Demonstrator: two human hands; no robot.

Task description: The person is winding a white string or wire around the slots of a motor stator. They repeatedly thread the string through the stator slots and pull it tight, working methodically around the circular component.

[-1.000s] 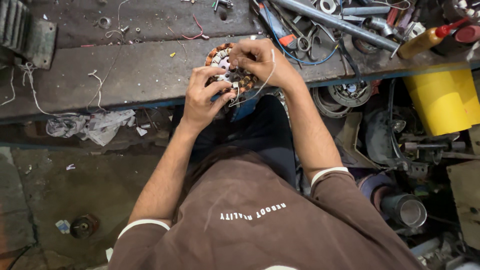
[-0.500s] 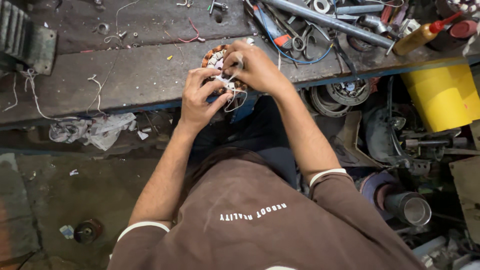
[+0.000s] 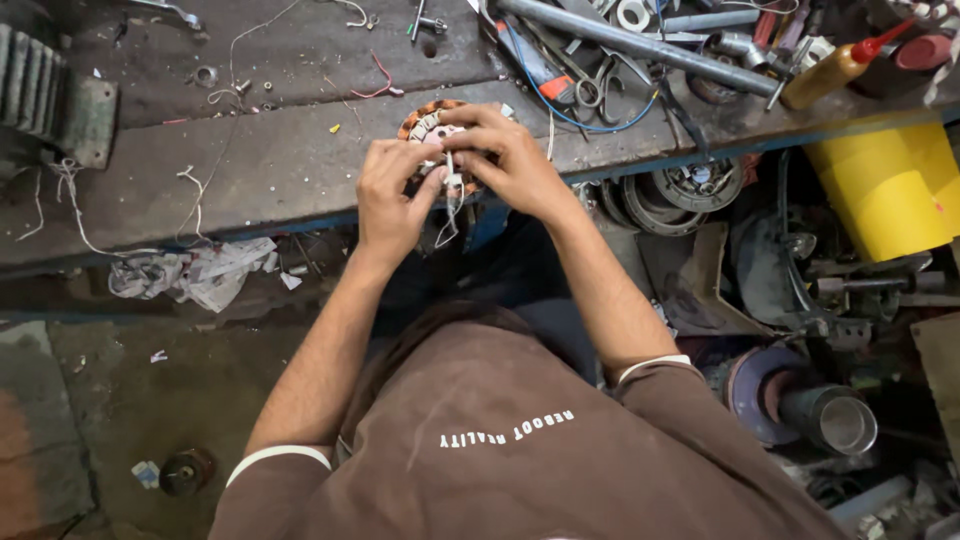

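Stator (image 3: pixel 428 125), a round motor piece with copper-coloured windings and pale slot liners, lies on the grey workbench (image 3: pixel 260 165) close to its front edge, and both hands cover most of it. Only its upper left arc shows; the rest is hidden under fingers. The left hand (image 3: pixel 392 195) is curled with thumb and fingertips pinched together at a thin white strip or wire (image 3: pixel 449 180) that hangs down over the bench edge; what exactly it is cannot be made out. The right hand (image 3: pixel 505 160) is closed over the stator's right side, fingers bent onto the windings, though whether it grips anything is not clear.

To the right, scissors (image 3: pixel 590 92), a long grey pipe (image 3: pixel 640 45) and a blue wire lie near the right hand. A yellow-brown squeeze bottle with a red tip (image 3: pixel 835 68) lies farther right, and a yellow bucket (image 3: pixel 890 190) stands below the bench. Left of the hands the bench is barer, with only stray wire bits and a small washer (image 3: pixel 205 75). A ribbed metal block (image 3: pixel 50 100) is cut off at the left edge.
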